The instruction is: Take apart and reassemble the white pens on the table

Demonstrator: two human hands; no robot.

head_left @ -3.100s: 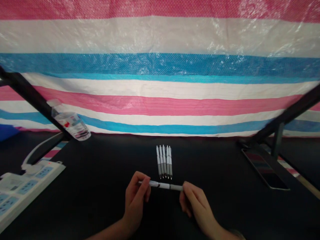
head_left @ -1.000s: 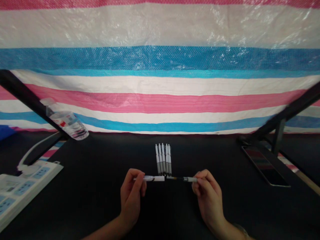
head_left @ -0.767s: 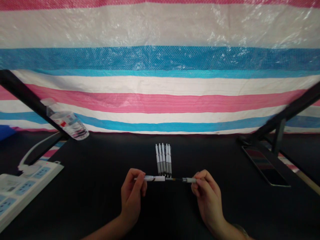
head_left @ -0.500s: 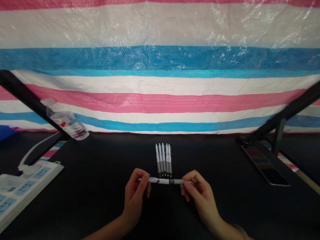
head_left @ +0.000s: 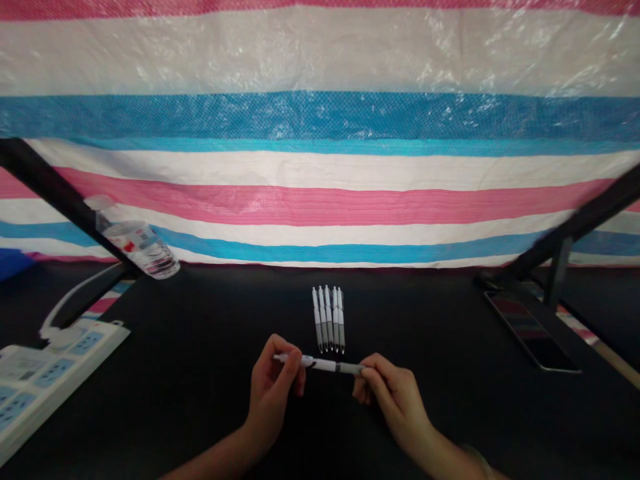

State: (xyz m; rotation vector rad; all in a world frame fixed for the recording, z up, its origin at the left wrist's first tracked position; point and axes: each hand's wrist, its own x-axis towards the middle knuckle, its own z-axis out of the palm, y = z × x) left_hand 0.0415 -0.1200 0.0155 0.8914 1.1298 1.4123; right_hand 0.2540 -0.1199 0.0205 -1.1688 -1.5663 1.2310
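Observation:
A white pen with a grey grip is held nearly level between my two hands, above the black table. My left hand pinches its white clicker end between thumb and fingers. At the grey end, my right hand has thumb and fingers closed on the pen; the tip is hidden by the fingers. Just beyond the held pen, several similar white and grey pens lie side by side on the table, their grey ends toward me.
A white power strip with a plugged-in cable lies at the left. Behind it a clear bottle leans near a black bar. A dark phone lies at the right beside another black support. Striped sheeting hangs behind the black table.
My right hand has moved slightly left along the pen, and its grey end has dipped a little toward me. My left hand has barely moved.

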